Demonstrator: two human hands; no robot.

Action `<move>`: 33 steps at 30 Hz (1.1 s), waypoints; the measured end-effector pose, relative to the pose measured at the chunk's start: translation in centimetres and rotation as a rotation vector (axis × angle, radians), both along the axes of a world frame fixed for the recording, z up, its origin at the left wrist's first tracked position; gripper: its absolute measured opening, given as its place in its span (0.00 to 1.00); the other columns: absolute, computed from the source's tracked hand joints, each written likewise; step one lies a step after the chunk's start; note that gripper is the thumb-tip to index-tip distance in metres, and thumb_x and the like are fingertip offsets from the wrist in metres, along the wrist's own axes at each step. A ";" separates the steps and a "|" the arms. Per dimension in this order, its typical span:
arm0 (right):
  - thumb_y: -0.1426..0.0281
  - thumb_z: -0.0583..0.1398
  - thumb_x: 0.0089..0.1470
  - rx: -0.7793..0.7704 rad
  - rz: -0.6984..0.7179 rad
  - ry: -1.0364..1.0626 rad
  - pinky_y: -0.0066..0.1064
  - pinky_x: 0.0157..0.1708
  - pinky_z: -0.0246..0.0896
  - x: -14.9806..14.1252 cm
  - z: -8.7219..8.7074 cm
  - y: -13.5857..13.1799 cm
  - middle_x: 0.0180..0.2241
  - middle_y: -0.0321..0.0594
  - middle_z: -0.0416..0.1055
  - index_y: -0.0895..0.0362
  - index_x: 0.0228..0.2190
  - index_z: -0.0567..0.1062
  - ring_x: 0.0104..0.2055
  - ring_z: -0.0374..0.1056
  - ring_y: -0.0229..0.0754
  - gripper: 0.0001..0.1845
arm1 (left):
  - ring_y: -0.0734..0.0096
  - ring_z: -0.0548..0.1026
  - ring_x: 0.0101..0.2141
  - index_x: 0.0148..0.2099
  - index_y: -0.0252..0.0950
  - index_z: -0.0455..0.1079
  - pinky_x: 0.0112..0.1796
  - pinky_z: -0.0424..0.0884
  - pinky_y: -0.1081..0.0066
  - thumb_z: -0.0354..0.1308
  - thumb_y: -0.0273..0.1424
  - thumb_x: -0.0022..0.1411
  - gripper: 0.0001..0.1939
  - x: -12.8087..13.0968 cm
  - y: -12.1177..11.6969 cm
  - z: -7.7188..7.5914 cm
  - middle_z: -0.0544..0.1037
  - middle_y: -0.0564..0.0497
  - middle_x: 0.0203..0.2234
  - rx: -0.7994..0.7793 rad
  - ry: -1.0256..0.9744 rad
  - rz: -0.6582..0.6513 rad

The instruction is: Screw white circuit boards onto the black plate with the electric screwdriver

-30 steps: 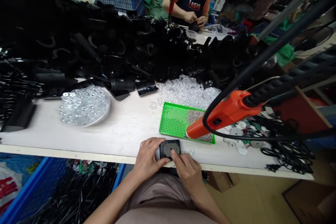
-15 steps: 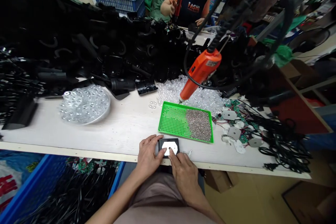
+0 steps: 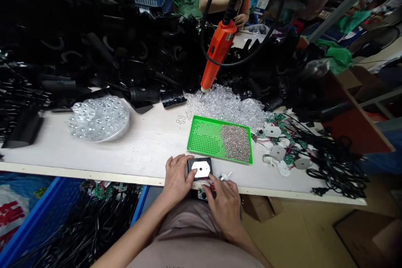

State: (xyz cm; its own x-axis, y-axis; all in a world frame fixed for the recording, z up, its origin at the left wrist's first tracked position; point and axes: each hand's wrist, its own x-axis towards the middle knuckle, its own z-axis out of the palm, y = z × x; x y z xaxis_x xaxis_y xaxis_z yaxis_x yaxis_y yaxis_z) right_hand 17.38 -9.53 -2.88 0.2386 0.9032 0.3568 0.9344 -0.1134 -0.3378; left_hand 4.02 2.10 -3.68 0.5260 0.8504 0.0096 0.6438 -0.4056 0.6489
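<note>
On the near edge of the table lies a black square housing (image 3: 190,166) with a white plate (image 3: 201,169) set in its top. My left hand (image 3: 178,178) grips the housing from the left, thumb on the plate's lower left corner. My right hand (image 3: 225,201) is at the lower right, thumb and index finger apart; its index fingertip touches the housing's near right corner. Red wires (image 3: 207,181) run between these fingers from the housing. A small circuit board (image 3: 202,194) shows below them at the table edge. Beside my right knuckles lies a small whitish piece (image 3: 224,176).
A green tray (image 3: 204,136) of small screws lies ahead. Above clear plastic parts (image 3: 222,104) hangs an orange electric screwdriver (image 3: 218,48). A bowl (image 3: 124,127) of clear parts stands left; circuit boards and cables (image 3: 329,176) lie right. Black housings (image 3: 125,58) are heaped behind. A co-worker (image 3: 216,4) sits opposite.
My right index finger has drawn back from the plate's middle to the housing's corner, uncovering the plate's hole. Red wires and the circuit board now show. The hanging screwdriver has swung left, away from the tray.
</note>
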 end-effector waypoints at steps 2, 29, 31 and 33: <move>0.67 0.55 0.63 0.023 -0.013 -0.021 0.38 0.43 0.55 0.0 0.3 -0.2 0.26 0.39 0.76 0.57 0.41 0.75 0.29 0.68 0.41 0.10 | 0.54 0.66 0.54 0.54 0.39 0.63 0.57 0.50 0.47 0.51 0.35 0.63 0.17 0.1 -0.1 0.0 0.74 0.45 0.49 0.008 0.005 0.003; 0.58 0.62 0.53 -0.318 -0.255 0.051 0.35 0.35 0.61 4.4 -0.1 -0.5 0.34 0.45 0.78 0.57 0.37 0.78 0.39 0.73 0.51 0.16 | 0.51 0.67 0.54 0.56 0.35 0.62 0.56 0.52 0.44 0.47 0.36 0.66 0.19 0.4 -0.4 -0.6 0.74 0.40 0.50 0.131 0.062 0.005; 0.61 0.61 0.55 -0.250 -0.278 0.164 0.37 0.38 0.63 3.4 -0.7 0.2 0.37 0.48 0.77 0.58 0.38 0.76 0.42 0.72 0.52 0.14 | 0.51 0.67 0.54 0.56 0.36 0.62 0.56 0.52 0.44 0.47 0.35 0.66 0.18 0.5 -0.5 -0.5 0.74 0.40 0.49 0.136 0.061 0.008; 0.61 0.59 0.55 -0.158 -0.280 0.351 0.39 0.41 0.64 3.2 -0.8 0.7 0.39 0.49 0.76 0.58 0.41 0.73 0.43 0.72 0.51 0.15 | 0.51 0.67 0.55 0.57 0.36 0.61 0.56 0.53 0.44 0.47 0.35 0.66 0.19 0.5 -0.6 -0.4 0.75 0.41 0.50 0.134 0.061 0.011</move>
State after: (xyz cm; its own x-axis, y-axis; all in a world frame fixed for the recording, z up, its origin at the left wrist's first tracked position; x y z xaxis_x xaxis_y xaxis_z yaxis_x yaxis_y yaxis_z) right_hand 20.62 -8.83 -3.66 0.5621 0.8237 0.0749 0.6932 -0.4197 -0.5859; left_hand 4.50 1.46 -4.07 0.5200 0.8493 0.0916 0.6851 -0.4787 0.5491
